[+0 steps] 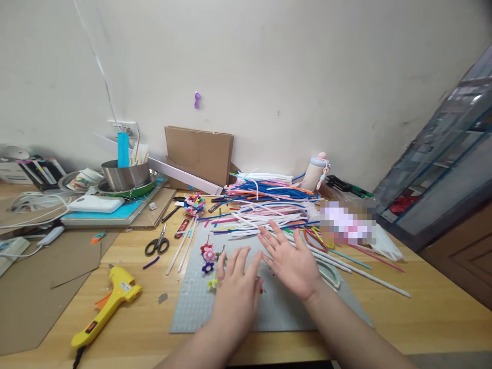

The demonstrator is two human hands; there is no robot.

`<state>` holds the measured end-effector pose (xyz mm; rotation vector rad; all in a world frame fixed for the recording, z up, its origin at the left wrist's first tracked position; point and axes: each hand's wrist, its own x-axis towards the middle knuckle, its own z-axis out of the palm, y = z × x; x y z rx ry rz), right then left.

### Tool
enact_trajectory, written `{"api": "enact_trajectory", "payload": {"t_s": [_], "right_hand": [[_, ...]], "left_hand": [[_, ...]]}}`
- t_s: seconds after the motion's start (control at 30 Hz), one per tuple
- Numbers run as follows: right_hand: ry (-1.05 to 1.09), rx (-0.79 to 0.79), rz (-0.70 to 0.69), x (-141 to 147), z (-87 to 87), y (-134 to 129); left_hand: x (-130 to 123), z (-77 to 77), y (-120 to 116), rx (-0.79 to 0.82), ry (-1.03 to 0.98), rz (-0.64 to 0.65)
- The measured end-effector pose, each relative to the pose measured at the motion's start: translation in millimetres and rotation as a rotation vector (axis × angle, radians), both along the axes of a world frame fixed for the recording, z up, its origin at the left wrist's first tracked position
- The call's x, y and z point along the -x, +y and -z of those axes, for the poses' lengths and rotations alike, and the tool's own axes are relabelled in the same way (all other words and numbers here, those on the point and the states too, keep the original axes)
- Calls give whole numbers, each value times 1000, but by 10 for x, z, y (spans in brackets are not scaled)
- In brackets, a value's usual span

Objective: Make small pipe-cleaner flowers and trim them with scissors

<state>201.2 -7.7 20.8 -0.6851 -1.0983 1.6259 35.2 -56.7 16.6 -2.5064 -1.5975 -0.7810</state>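
Over the grey cutting mat (192, 307), my left hand (238, 279) is turned back upward, its fingers apart and slightly bent. Beside it, my right hand (290, 261) shows its palm, fingers spread, with nothing in it. Small pipe-cleaner flowers lie just left of my left hand: a pink one (209, 254), a purple one (207, 267), a red one (206, 248) and a yellow-green one (212, 283). A little red shows by the left hand's inner edge, mostly hidden. Beyond my fingers spreads a heap of white and pink pipe cleaners (249, 220).
A yellow glue gun (119, 292) and black-handled scissors (157, 245) lie to the left. Blue pipe cleaners (288, 190) are piled at the back near a bottle (315, 174). Cardboard (198, 154) leans on the wall. A steel pot (126, 176) stands back left.
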Motion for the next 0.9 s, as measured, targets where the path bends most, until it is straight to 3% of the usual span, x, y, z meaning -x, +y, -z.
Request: {"api": "enact_trajectory", "payload": {"t_s": [0.17, 0.33, 0.57, 0.7, 0.9], "right_hand": [[116, 115, -35, 94, -120, -131], [392, 294, -78, 61, -248, -335], [403, 428, -101, -141, -174, -526], [293, 502, -100, -211, -130, -587], [256, 508, -108, -201, -130, -628]], "left_hand": [[-113, 156, 50, -152, 155, 20], [-45, 237, 62, -188, 203, -11], [28, 330, -74, -160, 207, -22], [17, 261, -127, -103, 112, 21], [-26, 8, -39, -28, -214, -36]]}}
